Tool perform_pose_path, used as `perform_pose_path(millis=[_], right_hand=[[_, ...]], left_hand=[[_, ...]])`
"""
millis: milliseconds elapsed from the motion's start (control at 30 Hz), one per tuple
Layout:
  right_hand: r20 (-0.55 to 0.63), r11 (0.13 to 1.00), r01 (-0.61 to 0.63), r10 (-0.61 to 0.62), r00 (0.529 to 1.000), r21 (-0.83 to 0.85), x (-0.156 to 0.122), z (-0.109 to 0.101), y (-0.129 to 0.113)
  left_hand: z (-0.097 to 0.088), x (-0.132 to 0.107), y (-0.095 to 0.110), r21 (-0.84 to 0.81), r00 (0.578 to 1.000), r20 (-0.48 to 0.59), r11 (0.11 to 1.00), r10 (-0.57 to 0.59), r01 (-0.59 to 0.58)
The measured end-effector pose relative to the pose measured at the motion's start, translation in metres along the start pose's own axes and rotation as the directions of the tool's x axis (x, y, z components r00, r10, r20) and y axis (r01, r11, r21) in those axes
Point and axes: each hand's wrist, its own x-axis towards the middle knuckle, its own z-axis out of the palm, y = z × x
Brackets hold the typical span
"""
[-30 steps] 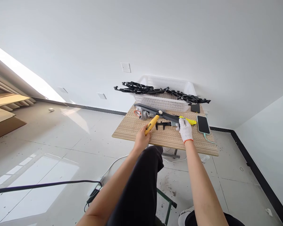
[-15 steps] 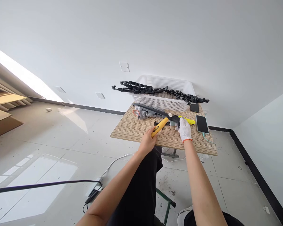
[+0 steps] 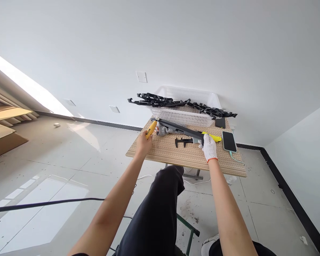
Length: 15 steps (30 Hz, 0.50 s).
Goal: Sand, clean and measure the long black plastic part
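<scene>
My bare left hand (image 3: pixel 143 143) is closed round a yellow-handled tool (image 3: pixel 151 129), and the tool's tip touches the left end of a long black plastic part (image 3: pixel 176 128) lying across the small wooden table (image 3: pixel 160 151). My right hand (image 3: pixel 209 147), in a white glove, presses down on the right end of that black part. A yellow-green object (image 3: pixel 213 137) lies just beyond the gloved fingers. A black caliper (image 3: pixel 184 142) rests on the table between my hands.
A white mesh basket (image 3: pixel 184 116) at the table's back holds several long black parts (image 3: pixel 160 100) that stick out both sides. A phone (image 3: pixel 228 140) on a cable and a dark small object (image 3: pixel 220 122) lie at the right. A grey glove (image 3: pixel 165 130) lies under the black part. My dark-trousered knee (image 3: pixel 160 199) is below.
My left hand has carried the yellow-handled tool from the middle of the black part to its left end. The gloved right hand has stayed on the right end.
</scene>
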Motion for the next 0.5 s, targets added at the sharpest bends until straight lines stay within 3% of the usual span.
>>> perform_pose_path(millis=[100,200,333,500], right_hand=[[-0.008,1.0,-0.004,0.004,1.0,-0.009,-0.001,0.0,-0.002],[-0.013,1.0,-0.001,0.001,1.0,-0.022,-0.003,0.001,-0.004],[-0.01,0.999,0.006,-0.006,1.0,-0.051,-0.003,0.001,-0.004],[-0.037,0.991,0.008,-0.013,0.999,-0.131,-0.001,-0.002,0.0]], left_hand=[[-0.001,-0.001,0.001,0.049,1.0,0.019,0.999,0.013,-0.014],[0.005,-0.016,0.006,0.072,0.996,0.07,0.996,0.052,-0.057],[0.02,-0.055,0.02,0.039,0.974,0.154,0.984,0.165,-0.173],[0.046,-0.107,0.051,-0.118,0.894,0.311,0.946,0.324,-0.302]])
